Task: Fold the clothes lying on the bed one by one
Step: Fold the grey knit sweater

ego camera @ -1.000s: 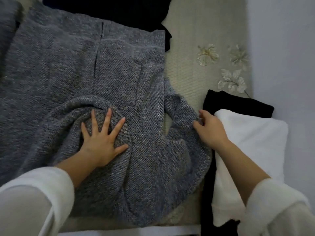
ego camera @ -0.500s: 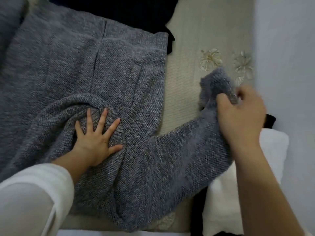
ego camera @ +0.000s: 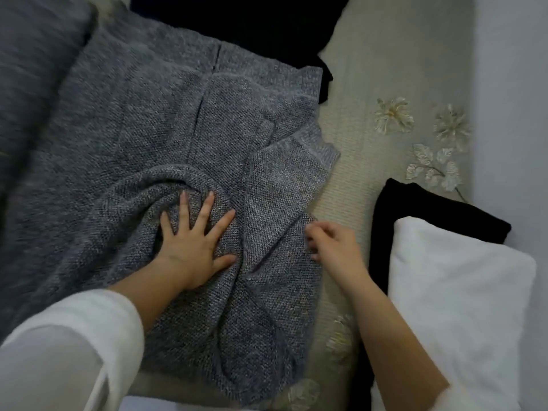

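Can't really tell if the right hand (ego camera: 335, 244), kinda blurry, is pinching the grey sweater (ego camera: 133, 143), which runs off the left edge. The black garment (ego camera: 252, 25) is cut off up top.

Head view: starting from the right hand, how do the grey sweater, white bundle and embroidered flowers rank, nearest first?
1. grey sweater, at the fingertips of the right hand, to its left.
2. white bundle, off to its right.
3. embroidered flowers, farther up the bed, near the wall.

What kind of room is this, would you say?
Probably a bedroom. A grey knit garment lies spread over a cream bedspread embroidered with flowers, and a soft white bundle sits beside the wall.
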A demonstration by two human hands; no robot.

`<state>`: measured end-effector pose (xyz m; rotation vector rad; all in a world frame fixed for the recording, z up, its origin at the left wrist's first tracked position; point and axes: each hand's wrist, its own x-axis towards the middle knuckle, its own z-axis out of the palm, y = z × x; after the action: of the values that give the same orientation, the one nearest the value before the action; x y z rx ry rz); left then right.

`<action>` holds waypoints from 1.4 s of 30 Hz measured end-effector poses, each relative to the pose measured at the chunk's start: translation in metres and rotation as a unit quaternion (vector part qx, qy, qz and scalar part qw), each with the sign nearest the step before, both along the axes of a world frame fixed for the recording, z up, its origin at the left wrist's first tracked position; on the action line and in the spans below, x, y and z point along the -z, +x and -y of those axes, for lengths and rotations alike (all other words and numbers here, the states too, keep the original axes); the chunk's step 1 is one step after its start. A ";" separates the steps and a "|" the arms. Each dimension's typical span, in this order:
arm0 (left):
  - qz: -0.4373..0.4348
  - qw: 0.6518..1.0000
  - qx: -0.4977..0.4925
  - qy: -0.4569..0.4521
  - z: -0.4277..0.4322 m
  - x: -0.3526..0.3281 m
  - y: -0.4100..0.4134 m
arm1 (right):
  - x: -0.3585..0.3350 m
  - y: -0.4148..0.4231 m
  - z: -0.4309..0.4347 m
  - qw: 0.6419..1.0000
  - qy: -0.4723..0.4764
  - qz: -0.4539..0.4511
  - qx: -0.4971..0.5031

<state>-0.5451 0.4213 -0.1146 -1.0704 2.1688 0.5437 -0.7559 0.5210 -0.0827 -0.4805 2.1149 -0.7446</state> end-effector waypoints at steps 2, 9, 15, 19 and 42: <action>-0.009 0.998 -0.053 0.041 0.001 -0.014 -0.006 | 0.009 0.008 0.012 1.000 0.002 0.030 -0.009; -0.307 0.939 -0.114 -0.106 0.016 -0.053 -0.065 | 0.026 0.036 -0.008 0.981 0.077 -0.142 -0.106; -0.191 0.981 0.001 -0.025 0.015 -0.020 -0.123 | 0.034 0.049 -0.058 0.967 0.075 -0.161 -0.183; -0.219 0.969 -0.001 -0.117 0.022 -0.020 -0.131 | 0.038 0.047 -0.062 0.967 0.053 -0.169 -0.183; -0.485 0.504 -0.704 0.123 0.181 -0.042 0.022 | 0.006 0.105 -0.030 0.985 -0.086 -0.122 -0.090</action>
<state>-0.5230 0.2404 -0.0731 -2.6241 1.0596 2.5676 -0.6508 0.5514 -0.0885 -0.8858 2.2027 -0.8001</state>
